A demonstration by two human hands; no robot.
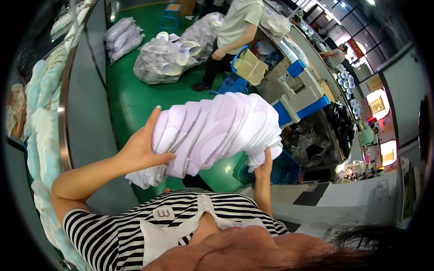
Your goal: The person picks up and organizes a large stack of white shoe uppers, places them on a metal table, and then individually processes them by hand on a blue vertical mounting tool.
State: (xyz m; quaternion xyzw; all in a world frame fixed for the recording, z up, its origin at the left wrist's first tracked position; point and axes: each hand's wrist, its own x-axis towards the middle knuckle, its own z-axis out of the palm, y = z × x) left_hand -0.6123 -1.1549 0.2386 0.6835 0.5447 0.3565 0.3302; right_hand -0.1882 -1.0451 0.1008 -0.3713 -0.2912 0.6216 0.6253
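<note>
Between my two hands is a long stack of white and pale lilac shoe uppers [212,131], nested one over another and held sideways in front of my chest. My left hand [147,147] grips the left end, its thumb across the near side and its fingers up along the outer edge. At the right end, my right hand [265,165] presses from below and beside the stack. Some of the right hand's fingers are hidden behind the uppers.
Clear plastic bags of white shoe parts [162,61] and smaller wrapped bundles [123,38] lie on the green floor ahead. A co-worker [237,27] stands beyond, near a blue stool [232,83]. A blue crate [287,169] sits to the right, and a metal-edged bench [65,131] runs along the left.
</note>
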